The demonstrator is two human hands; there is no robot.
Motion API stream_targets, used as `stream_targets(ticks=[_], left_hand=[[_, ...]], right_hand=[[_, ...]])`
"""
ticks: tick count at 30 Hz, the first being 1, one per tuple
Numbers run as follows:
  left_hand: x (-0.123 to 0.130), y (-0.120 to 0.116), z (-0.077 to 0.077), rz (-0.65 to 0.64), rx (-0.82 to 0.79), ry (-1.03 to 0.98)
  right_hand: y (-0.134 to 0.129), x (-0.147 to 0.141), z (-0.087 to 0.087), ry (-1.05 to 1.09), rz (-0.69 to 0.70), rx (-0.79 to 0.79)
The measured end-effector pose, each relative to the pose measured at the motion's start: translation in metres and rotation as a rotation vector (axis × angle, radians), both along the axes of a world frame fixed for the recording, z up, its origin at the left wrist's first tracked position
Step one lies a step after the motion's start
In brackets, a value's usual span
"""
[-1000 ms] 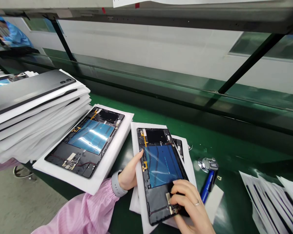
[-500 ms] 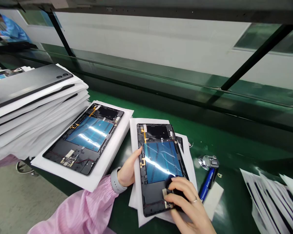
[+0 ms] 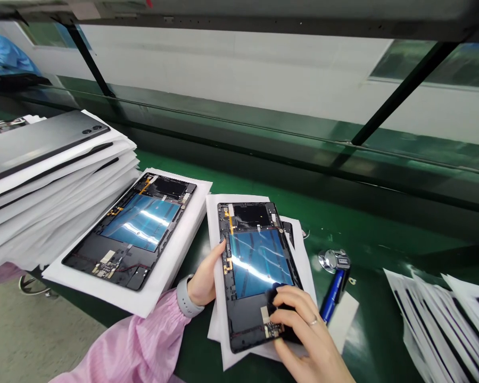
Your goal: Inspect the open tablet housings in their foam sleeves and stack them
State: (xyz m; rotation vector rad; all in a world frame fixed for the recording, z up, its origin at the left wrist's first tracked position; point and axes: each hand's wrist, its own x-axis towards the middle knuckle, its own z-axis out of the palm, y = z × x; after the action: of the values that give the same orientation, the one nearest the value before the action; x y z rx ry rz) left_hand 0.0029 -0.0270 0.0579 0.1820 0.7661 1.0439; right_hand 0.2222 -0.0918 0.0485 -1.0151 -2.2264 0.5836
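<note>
An opened tablet (image 3: 249, 308), its blue-filmed battery and small circuit board exposed, lies tilted on a white foam sheet (image 3: 214, 223). My left hand (image 3: 205, 274) grips its left side together with the sheet, thumb on the frame; the other fingers are hidden underneath. Over the lower right corner, my right hand (image 3: 303, 324) has its bent fingers on the tablet beside the circuit board (image 3: 272, 330), and its thumb at the lower edge. Dark nails show at the fingertips. Part of another dark device (image 3: 288, 233) peeks out beneath on a second white sheet.
A second opened tablet (image 3: 115, 255) lies on stacked white sheets to the left. Behind it rises a tall stack of sheets and devices (image 3: 64, 202). On the right are a blue-handled tool (image 3: 332, 298), a round metal piece (image 3: 329, 260), a pale card (image 3: 345, 319) and more interleaved sheets (image 3: 443, 319).
The whole scene has shifted slightly left in view as the camera turned. Both hands stay at the same places on the tablet, with the right fingers only slightly moved.
</note>
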Motion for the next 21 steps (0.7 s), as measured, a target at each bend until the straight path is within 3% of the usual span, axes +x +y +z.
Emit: stream_targets(ticks=[5,8,10,12,18,21], left_hand=[[0.001,0.000,0.006,0.020,-0.043,0.014],[0.001,0.000,0.012,0.027,-0.080,0.030],[0.001,0.000,0.016,0.031,-0.099,0.034],[0.002,-0.001,0.018,0.039,-0.116,0.028],[0.000,0.000,0.017,0.027,-0.126,-0.032],[-0.002,0.000,0.016,-0.038,-0.116,-0.079]], right_hand=[[-0.001,0.010,0.006,0.204,-0.064,-0.066],[0.001,0.020,0.002,0.398,-0.336,-0.092],[0.003,0.025,-0.001,0.538,-0.522,-0.222],[0.005,0.026,-0.002,0.710,-0.607,-0.409],[0.015,0.019,0.010,1.188,-0.521,-0.781],[0.018,0.018,0.014,1.313,-0.443,-0.933]])
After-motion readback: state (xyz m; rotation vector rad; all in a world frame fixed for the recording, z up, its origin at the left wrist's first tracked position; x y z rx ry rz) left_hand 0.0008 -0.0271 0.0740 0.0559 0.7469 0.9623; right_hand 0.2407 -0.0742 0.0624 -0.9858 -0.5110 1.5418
